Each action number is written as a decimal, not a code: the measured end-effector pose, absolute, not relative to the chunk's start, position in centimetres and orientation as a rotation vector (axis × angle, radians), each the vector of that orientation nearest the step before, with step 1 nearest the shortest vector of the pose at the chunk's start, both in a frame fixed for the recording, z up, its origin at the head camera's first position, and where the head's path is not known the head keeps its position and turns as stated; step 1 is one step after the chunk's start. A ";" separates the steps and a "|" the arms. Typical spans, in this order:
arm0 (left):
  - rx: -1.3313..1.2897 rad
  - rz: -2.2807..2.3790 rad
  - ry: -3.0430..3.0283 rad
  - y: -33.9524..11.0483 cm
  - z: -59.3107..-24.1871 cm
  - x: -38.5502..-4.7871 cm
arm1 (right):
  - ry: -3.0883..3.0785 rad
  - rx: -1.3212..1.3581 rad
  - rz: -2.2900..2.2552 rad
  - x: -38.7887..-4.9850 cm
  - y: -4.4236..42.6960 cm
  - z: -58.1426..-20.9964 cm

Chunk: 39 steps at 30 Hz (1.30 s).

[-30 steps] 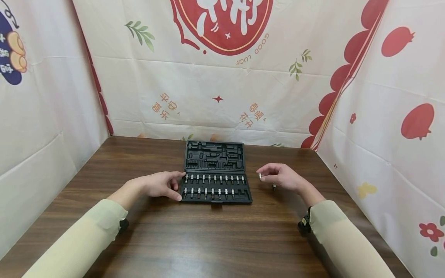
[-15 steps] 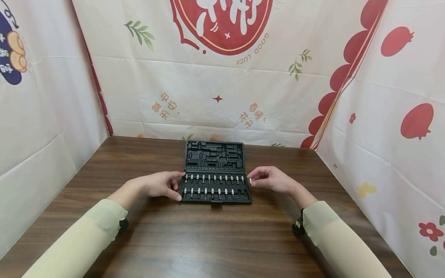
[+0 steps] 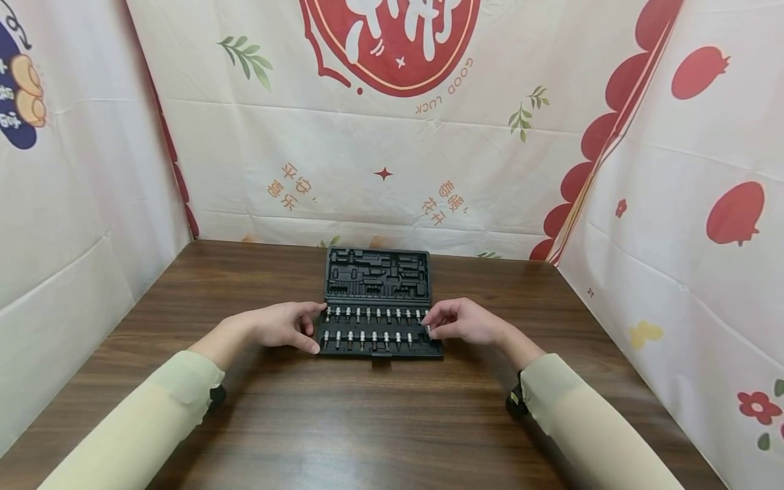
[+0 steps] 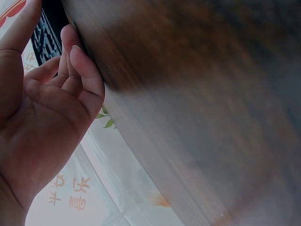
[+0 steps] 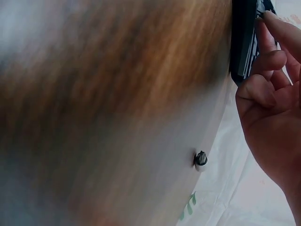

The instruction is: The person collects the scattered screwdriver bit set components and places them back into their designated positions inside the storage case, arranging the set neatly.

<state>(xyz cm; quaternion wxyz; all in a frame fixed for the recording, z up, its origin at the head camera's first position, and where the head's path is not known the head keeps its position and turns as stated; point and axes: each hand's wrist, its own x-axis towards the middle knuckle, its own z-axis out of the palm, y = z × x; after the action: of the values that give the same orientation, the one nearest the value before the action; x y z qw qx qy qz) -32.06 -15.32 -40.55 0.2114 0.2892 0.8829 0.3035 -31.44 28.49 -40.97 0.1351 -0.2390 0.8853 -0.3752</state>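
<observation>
A black socket case (image 3: pixel 375 328) lies with its lid raised on the wooden table, two rows of silver bit sockets (image 3: pixel 363 338) in its tray. My left hand (image 3: pixel 278 325) rests at the case's left side, index finger at the back corner and thumb at the front corner; its other fingers bend loosely in the left wrist view. Over the tray's right end, my right hand (image 3: pixel 470 322) pinches one bit socket (image 3: pixel 428 330) between thumb and fingers, at the end of the front row. Fingers partly hide it, so whether it sits in its slot I cannot tell.
Another bit socket (image 5: pixel 201 159) stands on the table beyond the right hand in the right wrist view. The lid (image 3: pixel 378 273) leans back behind the tray. Patterned cloth (image 3: pixel 392 136) hangs around the table's back and sides.
My right hand has carried the bit socket leftward from the table beside the case to the tray's right end. The left hand and the case have stayed in place.
</observation>
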 end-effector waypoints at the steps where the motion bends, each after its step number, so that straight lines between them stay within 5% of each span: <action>1: 0.804 0.843 2.454 -15.3 -40.6 -32.1 | 2.567 -0.689 -1.080 -31.4 28.4 -41.0; 39: 0.808 0.851 2.447 -15.4 -40.6 -32.2 | 2.544 -0.632 -0.970 -31.7 27.2 -41.3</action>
<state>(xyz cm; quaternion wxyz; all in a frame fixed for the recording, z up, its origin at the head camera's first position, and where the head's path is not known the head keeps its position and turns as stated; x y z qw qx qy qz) -32.16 -15.37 -40.62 0.2121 0.2908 0.8812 0.3064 -31.70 27.24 -41.27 0.1722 -0.2226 0.8966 -0.3420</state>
